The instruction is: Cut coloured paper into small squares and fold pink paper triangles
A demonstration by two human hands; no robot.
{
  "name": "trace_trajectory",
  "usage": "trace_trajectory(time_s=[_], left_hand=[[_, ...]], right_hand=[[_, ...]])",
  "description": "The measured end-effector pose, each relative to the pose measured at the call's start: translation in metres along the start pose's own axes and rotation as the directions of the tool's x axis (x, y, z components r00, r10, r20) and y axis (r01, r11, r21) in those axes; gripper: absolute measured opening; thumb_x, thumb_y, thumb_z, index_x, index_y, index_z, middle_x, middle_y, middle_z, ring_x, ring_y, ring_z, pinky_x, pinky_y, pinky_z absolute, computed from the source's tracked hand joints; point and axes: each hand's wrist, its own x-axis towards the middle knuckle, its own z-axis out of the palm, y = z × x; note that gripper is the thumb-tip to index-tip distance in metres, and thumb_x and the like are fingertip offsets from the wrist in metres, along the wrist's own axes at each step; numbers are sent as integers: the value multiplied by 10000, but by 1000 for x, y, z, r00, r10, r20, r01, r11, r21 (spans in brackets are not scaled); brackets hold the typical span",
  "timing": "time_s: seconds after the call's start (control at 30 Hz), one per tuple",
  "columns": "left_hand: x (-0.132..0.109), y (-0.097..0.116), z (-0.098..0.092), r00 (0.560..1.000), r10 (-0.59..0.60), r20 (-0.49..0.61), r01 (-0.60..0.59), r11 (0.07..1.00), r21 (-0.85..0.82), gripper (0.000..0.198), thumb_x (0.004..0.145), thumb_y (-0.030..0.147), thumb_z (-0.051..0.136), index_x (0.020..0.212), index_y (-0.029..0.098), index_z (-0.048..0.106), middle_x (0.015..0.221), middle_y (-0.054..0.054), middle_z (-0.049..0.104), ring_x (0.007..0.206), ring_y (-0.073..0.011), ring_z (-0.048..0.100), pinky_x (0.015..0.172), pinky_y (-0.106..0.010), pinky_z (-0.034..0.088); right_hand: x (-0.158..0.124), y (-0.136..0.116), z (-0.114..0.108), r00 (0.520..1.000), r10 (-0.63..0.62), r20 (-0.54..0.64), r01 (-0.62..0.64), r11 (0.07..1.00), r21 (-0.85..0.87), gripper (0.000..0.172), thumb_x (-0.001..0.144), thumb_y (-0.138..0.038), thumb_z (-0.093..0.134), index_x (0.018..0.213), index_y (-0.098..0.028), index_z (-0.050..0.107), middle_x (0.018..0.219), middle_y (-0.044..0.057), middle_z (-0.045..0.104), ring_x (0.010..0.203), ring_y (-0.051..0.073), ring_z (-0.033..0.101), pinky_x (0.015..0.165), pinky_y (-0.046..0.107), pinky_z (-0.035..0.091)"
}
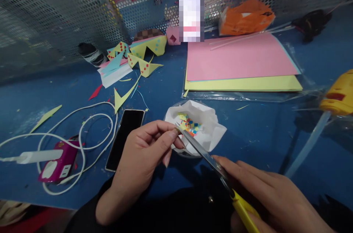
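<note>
My right hand (271,192) grips yellow-handled scissors (202,151), whose blades point up and left across the front of a round bowl. The fingers of my left hand (150,143) are pinched together at the blade tips; whatever lies between them is too small to make out. Beneath the blades, the bowl is lined with crumpled white paper (212,122). Small bits of coloured paper (190,124), yellow, blue, red and orange, lie inside it. Left of the bowl, partly behind my left hand, rests a dark phone (125,133).
Pink and yellow paper sheets (239,60) lie behind the bowl. Cut yellow scraps (147,49) sit at back left. A white cable (79,141) loops around a purple charger (59,163). A yellow glue gun (338,95) is at right, an orange packet (246,16) behind.
</note>
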Motion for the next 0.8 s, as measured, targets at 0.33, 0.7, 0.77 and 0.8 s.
trace_trajectory(time_s=[0.33,0.7,0.77,0.8], left_hand=[[-1,1,1,1000,12,16,-13,999,49,155,893,255,675,762,190,727,665,25,703,439,-15,467,438,-117,337],[-1,1,1,1000,22,11,-23,997,73,133,882,265,676,779,190,711,672,16,700,452,-38,466,448,-149,344],[-2,1,1,1000,27,9,-28,997,76,131,879,261,675,778,185,710,670,13,697,451,-39,462,446,-151,342],[-2,1,1,1000,27,10,-28,996,79,132,879,263,676,778,184,709,671,13,697,454,-40,463,446,-151,343]], right_hand=[[-3,4,1,997,-72,-11,72,997,-14,508,1011,-349,455,1500,-223,401,897,66,718,687,192,726,619,260,613],[-2,2,1,998,-58,-2,58,998,-6,495,995,-312,482,1476,-199,459,920,93,753,711,214,746,584,271,617],[-1,3,2,999,-45,-1,45,999,11,505,988,-309,491,1481,-207,458,918,87,753,707,212,745,585,270,617],[0,2,3,999,-38,0,38,999,19,506,986,-305,494,1482,-211,457,908,80,750,704,209,744,587,268,618]])
